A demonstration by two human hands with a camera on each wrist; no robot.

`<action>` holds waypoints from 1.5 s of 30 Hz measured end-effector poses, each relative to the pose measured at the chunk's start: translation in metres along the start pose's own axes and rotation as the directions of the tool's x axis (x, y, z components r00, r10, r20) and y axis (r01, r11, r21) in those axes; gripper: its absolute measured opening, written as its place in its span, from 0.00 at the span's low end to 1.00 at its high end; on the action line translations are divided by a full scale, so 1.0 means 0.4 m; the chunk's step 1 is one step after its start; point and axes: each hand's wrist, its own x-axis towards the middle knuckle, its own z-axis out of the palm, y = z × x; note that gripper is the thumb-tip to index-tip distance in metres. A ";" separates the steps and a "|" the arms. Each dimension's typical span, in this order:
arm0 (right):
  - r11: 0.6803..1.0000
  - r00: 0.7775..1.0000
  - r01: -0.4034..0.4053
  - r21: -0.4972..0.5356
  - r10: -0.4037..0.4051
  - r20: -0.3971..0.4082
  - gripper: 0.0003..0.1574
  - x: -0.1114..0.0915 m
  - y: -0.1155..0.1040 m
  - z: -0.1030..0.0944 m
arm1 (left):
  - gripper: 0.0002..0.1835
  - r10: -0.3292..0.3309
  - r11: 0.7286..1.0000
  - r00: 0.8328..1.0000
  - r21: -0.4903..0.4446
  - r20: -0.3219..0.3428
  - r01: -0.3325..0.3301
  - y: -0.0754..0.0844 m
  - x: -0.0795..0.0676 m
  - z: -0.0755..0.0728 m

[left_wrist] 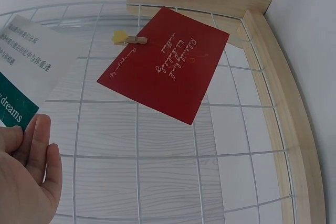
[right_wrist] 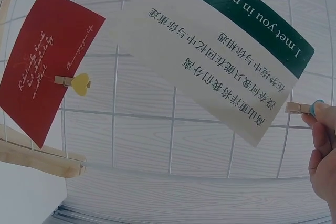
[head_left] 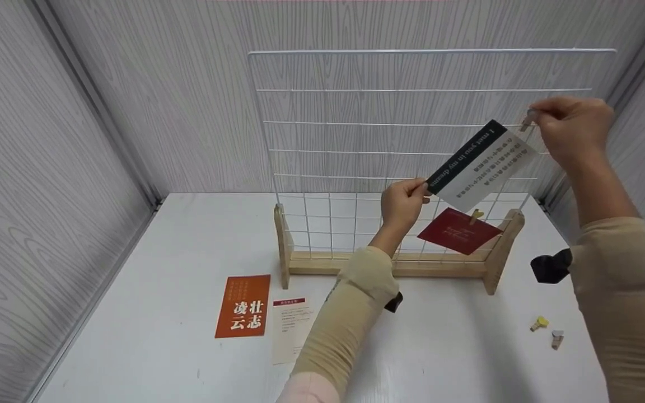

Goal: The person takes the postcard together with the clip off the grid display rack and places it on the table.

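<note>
My left hand [head_left: 403, 204] pinches one corner of a postcard [head_left: 482, 168], white with a dark green band reading "I met you in my dreams". The card slants upside down in front of the white wire grid [head_left: 331, 151]. At its far edge, my right hand [head_left: 577, 131] pinches a small wooden clothespin [right_wrist: 298, 108] with a blue ornament, its tip right at the card's edge and a grid wire. Below hangs a red card [head_left: 457, 230], held to the grid by a clothespin with a yellow heart [right_wrist: 80, 84].
A wooden base [head_left: 443, 268] carries the grid on the white table. To the left lie an orange card [head_left: 243, 308] and a cream card [head_left: 291, 330], partly behind the left sleeve. Two clothespins lie at the right, one yellow [head_left: 539, 323] and one pale [head_left: 557, 338].
</note>
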 end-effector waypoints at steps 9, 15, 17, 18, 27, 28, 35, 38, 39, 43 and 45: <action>0.999 0.999 0.030 -0.024 -0.031 -0.020 0.12 -0.003 -0.006 -0.020 | 0.07 -0.017 1.000 1.000 -0.002 0.021 0.017 -0.006 -0.002 -0.016; 1.000 1.000 0.023 0.022 -0.022 -0.009 0.13 -0.012 -0.008 -0.035 | 0.07 -0.025 0.999 0.999 -0.045 0.025 0.026 -0.016 -0.004 -0.023; 0.999 1.000 0.025 0.027 -0.025 -0.009 0.13 -0.014 -0.007 -0.039 | 0.07 -0.029 0.998 0.999 -0.051 0.026 0.030 -0.017 -0.006 -0.027; 0.999 1.000 0.029 0.026 -0.029 -0.010 0.13 -0.016 -0.007 -0.039 | 0.07 -0.031 0.998 0.999 -0.055 0.028 0.033 -0.017 -0.007 -0.030; 0.998 0.999 0.048 0.032 -0.048 -0.013 0.13 -0.023 0.002 -0.044 | 0.08 -0.050 0.996 0.998 -0.077 0.041 0.053 -0.018 -0.016 -0.046; 0.998 0.999 0.051 0.036 -0.051 -0.016 0.13 -0.024 0.004 -0.043 | 0.08 -0.052 0.996 0.998 -0.074 0.041 0.055 -0.018 -0.017 -0.047; 0.997 0.998 0.060 0.040 -0.059 -0.017 0.14 -0.031 0.014 -0.042 | 0.07 -0.060 0.995 0.997 -0.080 0.042 0.063 -0.024 -0.023 -0.058; 0.997 0.997 0.073 0.031 -0.072 -0.025 0.14 -0.035 0.019 -0.044 | 0.07 -0.053 0.994 0.998 -0.092 0.038 0.056 -0.028 -0.028 -0.064; 0.997 0.997 0.079 0.026 -0.078 -0.029 0.14 -0.036 0.021 -0.044 | 0.07 -0.049 0.994 0.998 -0.096 0.037 0.052 -0.029 -0.030 -0.066; 0.995 0.995 0.092 0.030 -0.091 -0.036 0.14 -0.042 0.029 -0.046 | 0.07 -0.065 0.989 0.997 -0.132 0.034 0.069 -0.039 -0.036 -0.072; 0.995 0.995 0.096 0.028 -0.095 -0.031 0.15 -0.046 0.033 -0.046 | 0.07 -0.072 0.987 0.997 -0.141 0.029 0.076 -0.045 -0.040 -0.076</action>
